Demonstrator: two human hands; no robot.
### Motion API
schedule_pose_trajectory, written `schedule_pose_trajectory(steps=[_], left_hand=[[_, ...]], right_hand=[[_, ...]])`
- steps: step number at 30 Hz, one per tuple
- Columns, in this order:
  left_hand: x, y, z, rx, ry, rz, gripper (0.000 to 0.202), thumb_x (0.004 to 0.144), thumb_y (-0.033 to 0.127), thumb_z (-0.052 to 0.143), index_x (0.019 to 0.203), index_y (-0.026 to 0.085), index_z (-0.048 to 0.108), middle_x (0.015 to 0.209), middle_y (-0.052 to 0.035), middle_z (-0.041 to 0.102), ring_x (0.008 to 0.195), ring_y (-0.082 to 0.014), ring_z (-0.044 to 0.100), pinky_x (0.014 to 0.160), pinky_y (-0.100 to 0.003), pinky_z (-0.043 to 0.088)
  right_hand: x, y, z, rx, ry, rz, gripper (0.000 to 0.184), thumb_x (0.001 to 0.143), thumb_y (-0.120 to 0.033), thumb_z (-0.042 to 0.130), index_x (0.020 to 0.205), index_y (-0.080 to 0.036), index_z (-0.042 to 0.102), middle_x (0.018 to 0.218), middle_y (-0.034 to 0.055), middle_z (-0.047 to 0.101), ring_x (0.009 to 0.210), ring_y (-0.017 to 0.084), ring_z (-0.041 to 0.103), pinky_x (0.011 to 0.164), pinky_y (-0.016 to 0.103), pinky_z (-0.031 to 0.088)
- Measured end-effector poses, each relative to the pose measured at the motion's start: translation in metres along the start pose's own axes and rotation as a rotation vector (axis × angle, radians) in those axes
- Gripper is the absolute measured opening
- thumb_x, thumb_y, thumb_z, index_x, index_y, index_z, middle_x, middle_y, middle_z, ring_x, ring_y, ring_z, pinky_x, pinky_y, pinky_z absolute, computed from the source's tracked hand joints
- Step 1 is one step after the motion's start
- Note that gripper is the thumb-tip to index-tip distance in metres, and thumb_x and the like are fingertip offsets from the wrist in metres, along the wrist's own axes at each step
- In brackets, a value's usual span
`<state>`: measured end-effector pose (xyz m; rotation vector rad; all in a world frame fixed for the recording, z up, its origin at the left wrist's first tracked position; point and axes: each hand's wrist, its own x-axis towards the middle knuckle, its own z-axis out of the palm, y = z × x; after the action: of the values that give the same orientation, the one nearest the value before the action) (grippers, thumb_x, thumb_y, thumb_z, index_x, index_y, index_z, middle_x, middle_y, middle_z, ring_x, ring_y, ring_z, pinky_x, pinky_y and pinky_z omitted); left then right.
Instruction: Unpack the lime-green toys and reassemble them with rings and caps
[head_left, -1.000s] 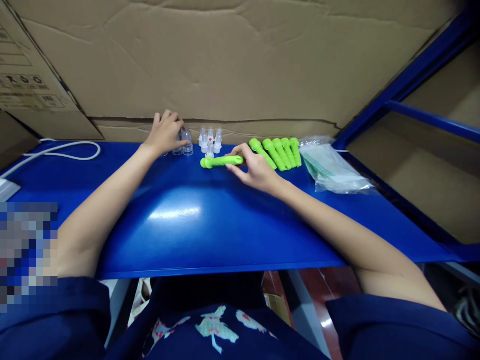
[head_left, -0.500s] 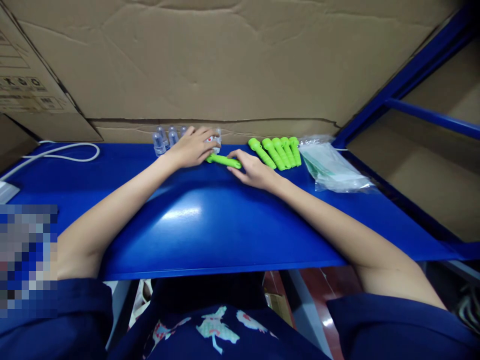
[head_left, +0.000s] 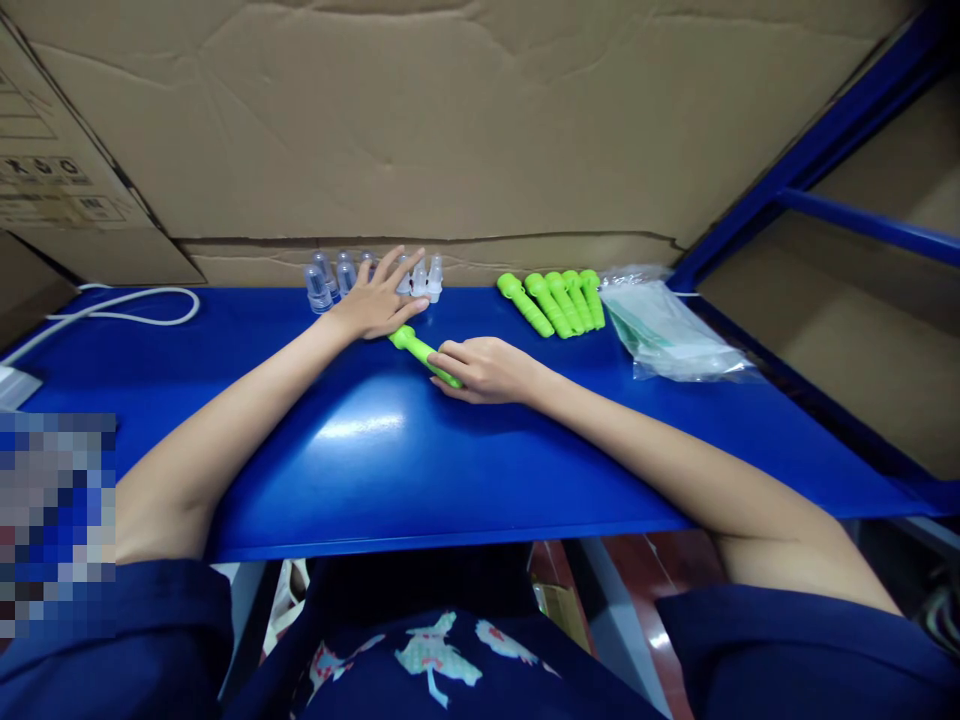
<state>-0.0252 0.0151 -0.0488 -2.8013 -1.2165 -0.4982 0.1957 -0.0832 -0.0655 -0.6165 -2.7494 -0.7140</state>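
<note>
A: What is gripped by the right hand (head_left: 491, 370)?

B: A green tube (head_left: 420, 350) is clamped there. Its near end is pinched between bent fingers drawn together, and that end is partly covered by them.

A: How is the tube held?

B: Slantwise, over the front part of the blue table (head_left: 352, 470). Its rounded head is pointed away and to the left, just in front of the left hand (head_left: 371, 305).

A: Is the head touched by the left hand?

B: That cannot be told; the far edge of the head is met by the hand's outline, and contact is not made clear.

A: And the left hand's own grip?

B: Its fingers are spread wide apart, palm downward, with the thumb stretched to the right. The white-based nozzles (head_left: 435, 280) are partly hidden by the fingers. Whether any nozzle is touched cannot be told.

A: What is placed around the hands?

B: Several clear caps (head_left: 319, 285) are stood upright behind and to the left of the left hand. Five more green tubes (head_left: 559, 300) are laid side by side beyond the right hand, the leftmost set slightly apart. Beside them a plastic bag (head_left: 675, 325) is laid flat.
</note>
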Motion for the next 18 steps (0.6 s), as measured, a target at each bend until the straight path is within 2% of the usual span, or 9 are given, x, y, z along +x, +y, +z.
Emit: schedule_pose_trajectory(steps=[4,8,10,12,15,18], left_hand=[[0.002,0.0,0.0,0.004,-0.002,0.015,0.053,0.097,0.053,0.038,0.136,0.026,0.06,0.161,-0.0085,0.032,0.153,-0.035,0.011,0.12,-0.059,0.008],[0.0,0.0,-0.007,-0.018,0.035,0.09,0.049,0.098,0.053,0.037,0.129,0.028,0.065,0.161,-0.0067,0.034,0.151,-0.0349,0.018,0.119,-0.059,0.01],[-0.001,0.0,-0.012,-0.028,0.033,0.14,0.049,0.097,0.054,0.039,0.127,0.027,0.066,0.157,-0.0076,0.04,0.147,-0.0345,0.026,0.118,-0.058,0.015],[-0.002,0.0,-0.014,-0.038,-0.025,0.165,0.05,0.094,0.058,0.045,0.125,0.024,0.067,0.146,-0.0103,0.054,0.139,-0.0333,0.04,0.115,-0.054,0.024],[-0.003,-0.003,-0.011,-0.065,-0.148,0.183,0.053,0.088,0.059,0.056,0.12,0.02,0.069,0.121,-0.0112,0.07,0.116,-0.0284,0.06,0.106,-0.042,0.037],[-0.004,-0.007,-0.004,-0.138,-0.163,0.183,0.053,0.084,0.057,0.063,0.12,0.018,0.07,0.115,-0.011,0.073,0.106,-0.0254,0.067,0.099,-0.036,0.043]], right_hand=[[0.0,-0.001,0.0,0.02,-0.075,0.052,0.037,0.103,-0.034,0.036,0.119,-0.012,0.061,0.087,0.0087,0.067,0.057,0.016,0.055,0.053,0.032,0.028],[0.001,-0.003,-0.001,0.068,-0.187,0.226,0.038,0.103,-0.031,0.038,0.132,-0.011,0.054,0.098,0.0114,0.07,0.07,0.019,0.063,0.055,0.03,0.033],[0.0,0.001,0.0,0.097,-0.225,0.34,0.039,0.103,-0.028,0.038,0.135,-0.009,0.05,0.109,0.0144,0.069,0.086,0.022,0.066,0.061,0.03,0.039],[-0.002,0.009,0.001,0.136,-0.262,0.43,0.037,0.103,-0.025,0.039,0.134,-0.008,0.051,0.116,0.0159,0.066,0.098,0.025,0.065,0.069,0.03,0.043],[-0.008,0.024,0.007,0.191,-0.291,0.508,0.034,0.101,-0.021,0.042,0.132,-0.011,0.053,0.117,0.0149,0.065,0.103,0.027,0.062,0.076,0.032,0.046],[-0.014,0.038,0.015,0.227,-0.253,0.526,0.033,0.1,-0.021,0.044,0.13,-0.012,0.054,0.115,0.0146,0.064,0.105,0.028,0.06,0.082,0.034,0.047]])
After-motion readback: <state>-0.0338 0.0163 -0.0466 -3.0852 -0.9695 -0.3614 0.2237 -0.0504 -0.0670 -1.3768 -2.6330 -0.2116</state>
